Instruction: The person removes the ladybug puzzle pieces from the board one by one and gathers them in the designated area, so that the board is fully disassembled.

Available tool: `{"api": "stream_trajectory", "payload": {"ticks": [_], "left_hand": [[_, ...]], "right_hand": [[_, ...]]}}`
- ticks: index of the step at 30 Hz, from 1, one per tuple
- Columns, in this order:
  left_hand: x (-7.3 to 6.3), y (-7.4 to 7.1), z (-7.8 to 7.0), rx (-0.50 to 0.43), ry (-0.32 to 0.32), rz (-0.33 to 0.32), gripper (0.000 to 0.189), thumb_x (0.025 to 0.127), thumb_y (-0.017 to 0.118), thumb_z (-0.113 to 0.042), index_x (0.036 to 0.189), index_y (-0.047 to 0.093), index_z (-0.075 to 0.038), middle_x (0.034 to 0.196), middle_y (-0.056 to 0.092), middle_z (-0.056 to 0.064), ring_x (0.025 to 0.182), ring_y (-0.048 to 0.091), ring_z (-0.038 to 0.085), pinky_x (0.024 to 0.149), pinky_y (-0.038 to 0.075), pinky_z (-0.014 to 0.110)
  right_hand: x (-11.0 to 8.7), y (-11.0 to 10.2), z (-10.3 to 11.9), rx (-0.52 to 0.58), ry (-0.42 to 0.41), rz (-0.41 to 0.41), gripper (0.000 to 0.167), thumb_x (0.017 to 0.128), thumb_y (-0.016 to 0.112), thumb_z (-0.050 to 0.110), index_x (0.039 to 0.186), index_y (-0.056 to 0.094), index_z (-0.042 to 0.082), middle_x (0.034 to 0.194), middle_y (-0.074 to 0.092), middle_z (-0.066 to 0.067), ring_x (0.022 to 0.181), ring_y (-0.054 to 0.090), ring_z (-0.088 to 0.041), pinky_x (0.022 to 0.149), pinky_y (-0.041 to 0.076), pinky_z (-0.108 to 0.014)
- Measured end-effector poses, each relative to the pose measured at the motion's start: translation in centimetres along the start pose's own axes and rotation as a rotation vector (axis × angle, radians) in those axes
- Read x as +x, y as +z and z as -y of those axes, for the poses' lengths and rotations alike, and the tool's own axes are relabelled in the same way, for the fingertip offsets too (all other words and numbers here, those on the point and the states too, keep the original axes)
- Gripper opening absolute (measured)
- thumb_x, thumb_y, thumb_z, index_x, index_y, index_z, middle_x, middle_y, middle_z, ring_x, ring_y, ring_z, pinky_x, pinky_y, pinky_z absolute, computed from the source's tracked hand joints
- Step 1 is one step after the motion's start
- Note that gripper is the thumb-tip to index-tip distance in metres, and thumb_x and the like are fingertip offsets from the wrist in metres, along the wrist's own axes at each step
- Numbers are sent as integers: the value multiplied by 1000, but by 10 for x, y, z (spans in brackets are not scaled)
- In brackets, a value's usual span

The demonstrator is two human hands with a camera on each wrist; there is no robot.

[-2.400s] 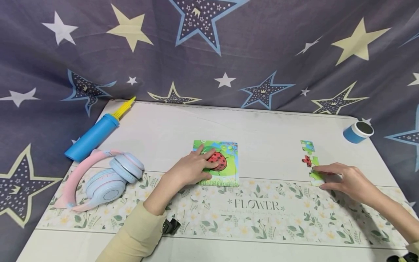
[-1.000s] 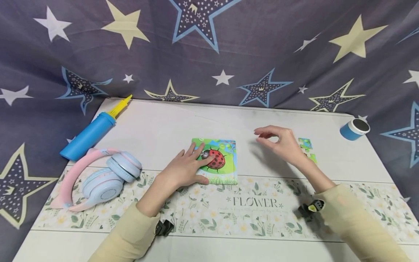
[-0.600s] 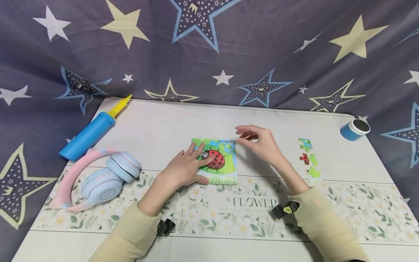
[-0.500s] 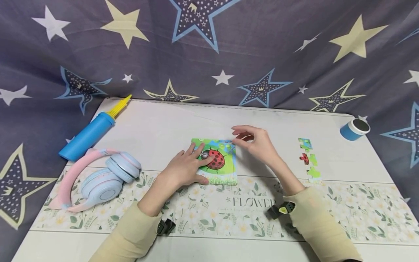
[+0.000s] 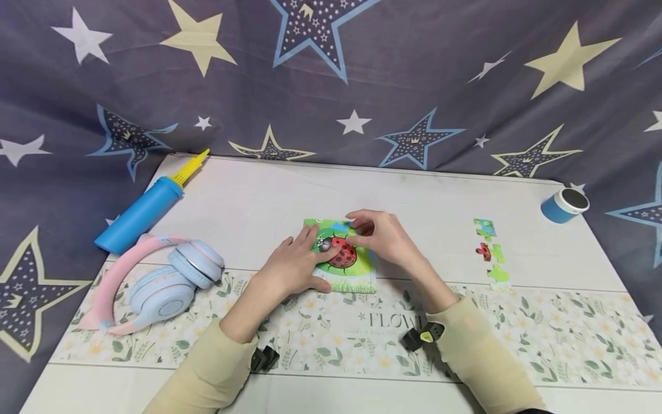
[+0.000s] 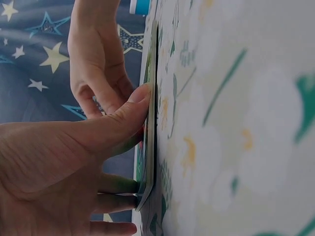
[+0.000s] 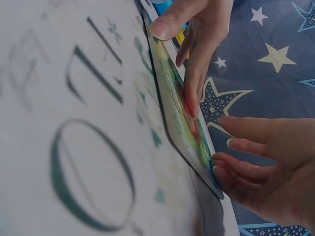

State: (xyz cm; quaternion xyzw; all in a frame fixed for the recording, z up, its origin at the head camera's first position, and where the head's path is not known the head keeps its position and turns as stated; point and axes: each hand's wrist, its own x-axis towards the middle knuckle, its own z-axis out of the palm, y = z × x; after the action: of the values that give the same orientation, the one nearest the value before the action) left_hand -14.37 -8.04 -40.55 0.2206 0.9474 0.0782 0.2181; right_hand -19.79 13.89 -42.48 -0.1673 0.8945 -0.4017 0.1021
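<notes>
A square ladybug puzzle (image 5: 341,253) lies flat on the table, showing a red spotted ladybug on green. My left hand (image 5: 295,261) rests on its left part with spread fingers, its thumb on the near edge in the left wrist view. Over the puzzle's far right corner is my right hand (image 5: 385,233), fingers bent and thumb apart from them. In the right wrist view some of its fingertips (image 7: 224,172) touch or nearly touch the puzzle's edge; I see no piece between them. Several loose puzzle pieces (image 5: 498,273) lie farther right.
Pink and blue headphones (image 5: 165,287) lie on the left, with a blue and yellow hand pump (image 5: 145,213) behind them. A blue jar with a dark top (image 5: 564,206) stands at the far right corner. A starry curtain (image 5: 414,86) hangs behind the table.
My right hand has travelled left from the loose pieces to the puzzle's far right corner. My left hand has stayed on the puzzle, its fingers shifting slightly.
</notes>
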Motion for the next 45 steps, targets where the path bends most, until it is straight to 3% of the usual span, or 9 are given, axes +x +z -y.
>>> {"api": "stream_trajectory", "payload": {"ticks": [12, 21, 45], "left_hand": [[-3, -2, 0, 17, -4, -9, 82, 88, 73, -58, 159, 39, -34, 173, 4, 24, 161, 10, 40, 125, 29, 61], [-3, -4, 0, 8, -5, -8, 82, 88, 73, -57, 159, 39, -34, 173, 4, 24, 161, 10, 41, 125, 30, 61], [-1, -1, 0, -3, 10, -20, 83, 86, 75, -56, 158, 41, -34, 173, 6, 24, 161, 11, 41, 123, 32, 62]], "right_hand": [[0, 7, 6, -94, 18, 3, 41, 91, 79, 15, 130, 71, 6, 115, 77, -10, 103, 74, -24, 92, 61, -40], [1, 8, 5, -159, -19, -15, 36, 90, 78, 8, 125, 74, 5, 111, 77, -12, 99, 74, -24, 89, 61, -39], [7, 10, 2, -146, 30, -1, 35, 90, 77, 3, 125, 74, 6, 107, 76, -11, 99, 73, -24, 92, 59, -41]]}}
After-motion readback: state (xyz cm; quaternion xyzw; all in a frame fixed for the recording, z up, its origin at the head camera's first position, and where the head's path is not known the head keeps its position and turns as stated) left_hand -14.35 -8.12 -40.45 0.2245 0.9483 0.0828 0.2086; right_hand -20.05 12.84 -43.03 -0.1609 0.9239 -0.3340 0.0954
